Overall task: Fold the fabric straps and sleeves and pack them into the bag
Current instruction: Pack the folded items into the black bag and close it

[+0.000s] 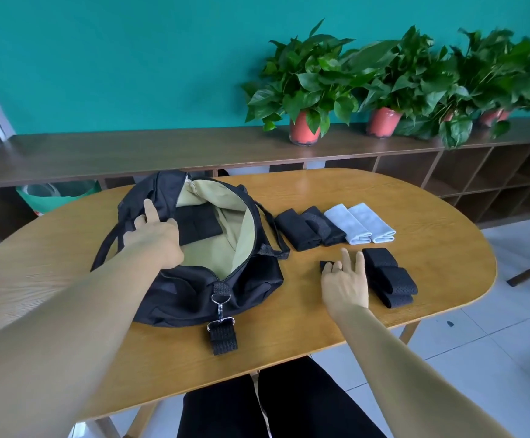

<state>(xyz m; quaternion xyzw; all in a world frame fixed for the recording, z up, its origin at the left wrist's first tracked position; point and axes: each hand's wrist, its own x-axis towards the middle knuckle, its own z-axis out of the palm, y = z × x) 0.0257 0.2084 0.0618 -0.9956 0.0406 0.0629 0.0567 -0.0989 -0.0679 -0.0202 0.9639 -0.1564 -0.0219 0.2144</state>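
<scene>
Wooden tabletop (367, 188), teal wall | left hand (156, 238) grips bag (191, 295) rim, mouth held open | right hand (345, 286) fingers curl on small folded strap (324, 264), probably pinching, thumb hidden | keep fold tight, lift, lay flat inside

Matt black cloth bag (194, 289), shiny metal clip (220, 308); glossy wood table (415, 216).
</scene>
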